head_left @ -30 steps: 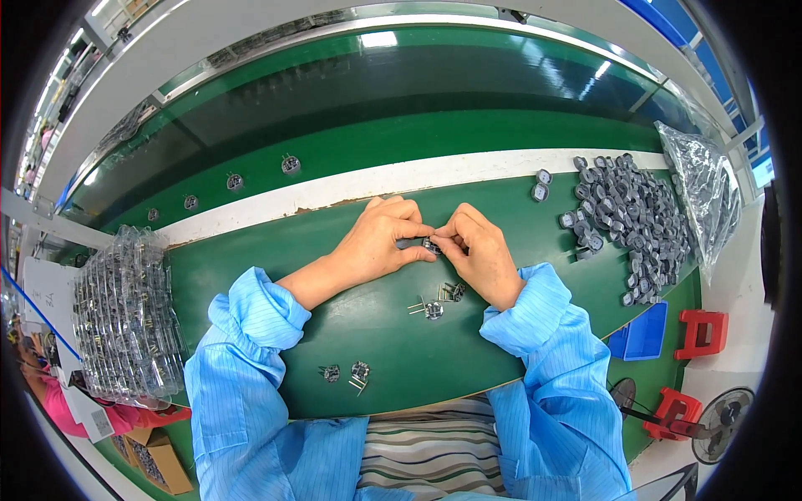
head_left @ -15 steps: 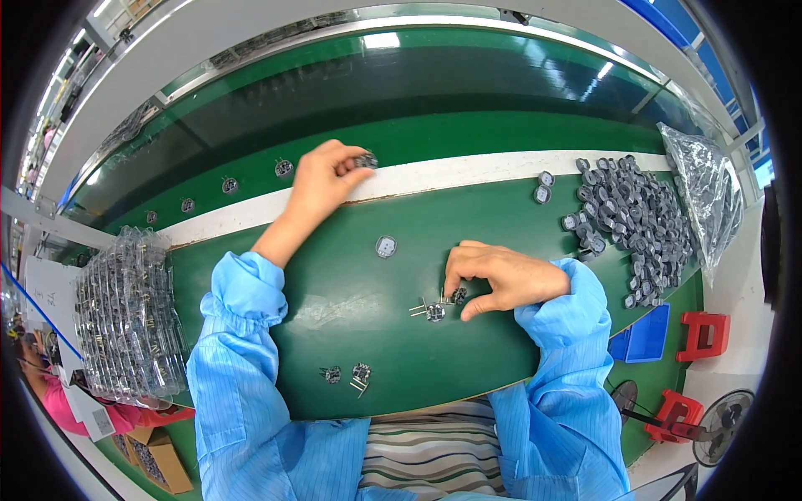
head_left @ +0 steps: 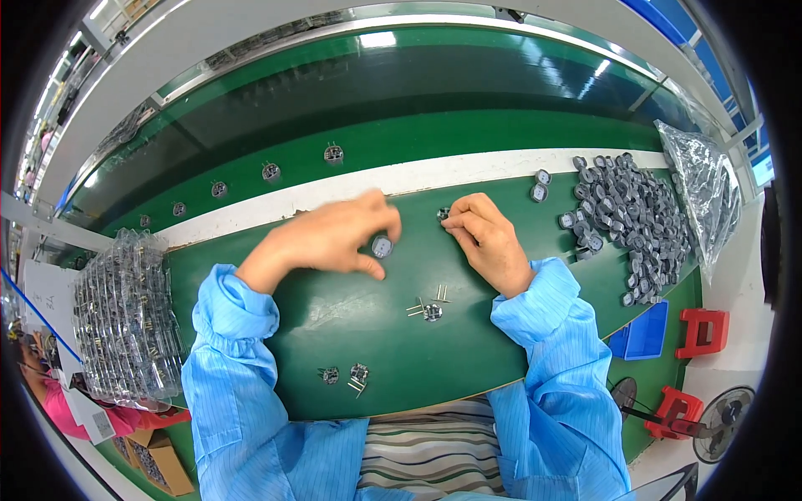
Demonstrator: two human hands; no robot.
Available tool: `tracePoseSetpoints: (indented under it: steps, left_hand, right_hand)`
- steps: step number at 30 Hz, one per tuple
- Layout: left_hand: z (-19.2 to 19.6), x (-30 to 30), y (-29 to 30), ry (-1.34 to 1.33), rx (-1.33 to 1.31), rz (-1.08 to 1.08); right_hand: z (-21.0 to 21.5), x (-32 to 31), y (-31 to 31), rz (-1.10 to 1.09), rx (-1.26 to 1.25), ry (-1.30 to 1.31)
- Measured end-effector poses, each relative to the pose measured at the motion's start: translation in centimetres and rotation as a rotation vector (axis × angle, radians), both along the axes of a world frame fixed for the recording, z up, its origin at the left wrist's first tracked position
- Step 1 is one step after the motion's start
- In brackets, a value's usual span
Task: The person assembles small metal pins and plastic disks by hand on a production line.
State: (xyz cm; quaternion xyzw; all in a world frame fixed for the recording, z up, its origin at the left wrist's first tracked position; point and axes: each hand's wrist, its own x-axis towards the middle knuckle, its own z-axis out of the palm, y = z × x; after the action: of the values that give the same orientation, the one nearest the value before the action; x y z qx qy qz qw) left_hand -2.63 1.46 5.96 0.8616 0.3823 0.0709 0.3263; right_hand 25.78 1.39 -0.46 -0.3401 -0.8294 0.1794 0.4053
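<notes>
My left hand (head_left: 330,240), smeared a little by motion, reaches over the table with thumb and fingers apart. Between them a grey round housing (head_left: 383,246) lies on the green mat. To its right, my right hand (head_left: 491,242) pinches a small round circuit board (head_left: 444,215), partly hidden by the fingertips. Nearer me lie another small circuit board (head_left: 432,312) with metal pins and some loose pins (head_left: 441,294). Two more pinned boards, one at the left (head_left: 330,376) and one beside it (head_left: 359,373), rest near the table's front edge.
A heap of grey housings (head_left: 635,217) covers the right side, beside a clear plastic bag (head_left: 706,196). Beyond a white strip (head_left: 451,173), several assembled round parts (head_left: 333,154) sit on a green belt. Stacked clear trays (head_left: 125,317) stand at left. A blue bin (head_left: 647,334) is lower right.
My left hand has let go of a round part on the belt and come back toward the housing. My right hand has lifted a circuit board and moved farther forward. Parts on the belt have shifted left.
</notes>
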Motion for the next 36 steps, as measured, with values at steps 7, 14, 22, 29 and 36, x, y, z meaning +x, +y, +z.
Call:
tracePoseSetpoints:
  steps: [7,14,22,29,36]
  left_hand:
    - [-3.9,2.0,-0.5,-0.286,0.014,-0.031]
    - [-3.7,3.5,-0.8,-0.273,0.113,0.200]
    - [-4.8,3.9,-1.4,-0.257,0.219,0.208]
    - [-5.2,4.2,-1.5,-0.232,0.261,0.230]
    - [-6.0,4.5,-1.6,-0.257,0.286,0.262]
  right_hand:
    - [1.6,-0.5,-0.7,-0.070,-0.303,0.049]
    - [0.0,-0.3,-0.2,-0.053,-0.166,0.006]
    - [1.2,0.3,0.4,-0.076,-0.250,0.104]
    - [-0.3,-0.1,0.1,-0.160,-0.275,0.018]
    - [-0.1,-1.5,-0.8,0.002,-0.149,-0.026]
